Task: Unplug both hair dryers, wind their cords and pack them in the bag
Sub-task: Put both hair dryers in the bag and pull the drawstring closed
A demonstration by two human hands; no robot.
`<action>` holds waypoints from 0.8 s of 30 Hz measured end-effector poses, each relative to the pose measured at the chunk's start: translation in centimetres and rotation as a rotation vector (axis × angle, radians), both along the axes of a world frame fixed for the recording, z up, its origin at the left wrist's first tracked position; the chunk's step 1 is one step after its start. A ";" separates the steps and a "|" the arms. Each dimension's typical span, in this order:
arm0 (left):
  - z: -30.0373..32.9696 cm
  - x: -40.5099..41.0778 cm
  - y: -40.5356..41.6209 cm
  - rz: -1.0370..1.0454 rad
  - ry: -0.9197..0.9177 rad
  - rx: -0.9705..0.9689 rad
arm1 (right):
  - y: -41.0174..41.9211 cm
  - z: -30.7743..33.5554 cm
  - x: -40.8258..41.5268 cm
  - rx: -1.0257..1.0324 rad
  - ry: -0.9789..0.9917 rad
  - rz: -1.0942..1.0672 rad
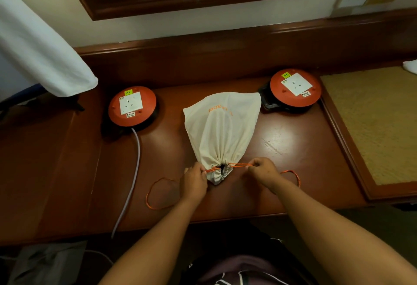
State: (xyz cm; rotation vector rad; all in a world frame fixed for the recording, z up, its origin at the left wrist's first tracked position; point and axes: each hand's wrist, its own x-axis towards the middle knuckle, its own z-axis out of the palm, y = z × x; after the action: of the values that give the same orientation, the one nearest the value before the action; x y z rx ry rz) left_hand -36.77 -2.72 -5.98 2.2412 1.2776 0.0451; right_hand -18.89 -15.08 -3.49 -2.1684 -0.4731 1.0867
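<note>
I see my left hand [194, 179] pinching the orange drawstring [237, 165] left of the cream bag's [222, 126] gathered mouth, my right hand [262, 170] pinching it on the right; the bag lies mid-table [282, 149] between two red socket reels [132, 106], contents hidden

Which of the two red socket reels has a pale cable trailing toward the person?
The left reel, beside the left hand's side of the bag. A pale cable runs from it off the desk's front edge; the right reel shows none.
</note>
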 end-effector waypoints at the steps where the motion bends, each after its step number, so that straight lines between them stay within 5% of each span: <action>1: -0.1 -0.1 0.3 -0.012 -0.009 -0.007 | 0.1 0.2 0.2 0.007 -0.017 0.008; 15: 1.5 -4.5 5.3 -0.046 0.160 0.055 | 0.1 2.8 4.1 0.007 -0.386 0.012; 24: 3.7 -6.0 5.9 0.017 0.020 0.087 | -1.5 1.7 6.4 -0.042 -0.464 0.060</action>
State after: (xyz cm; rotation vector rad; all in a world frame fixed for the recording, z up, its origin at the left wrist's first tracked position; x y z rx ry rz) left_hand -42.77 3.21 -2.27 2.3095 1.3284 0.0867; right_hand -12.47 -16.53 -1.75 -2.4598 -0.7284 0.6184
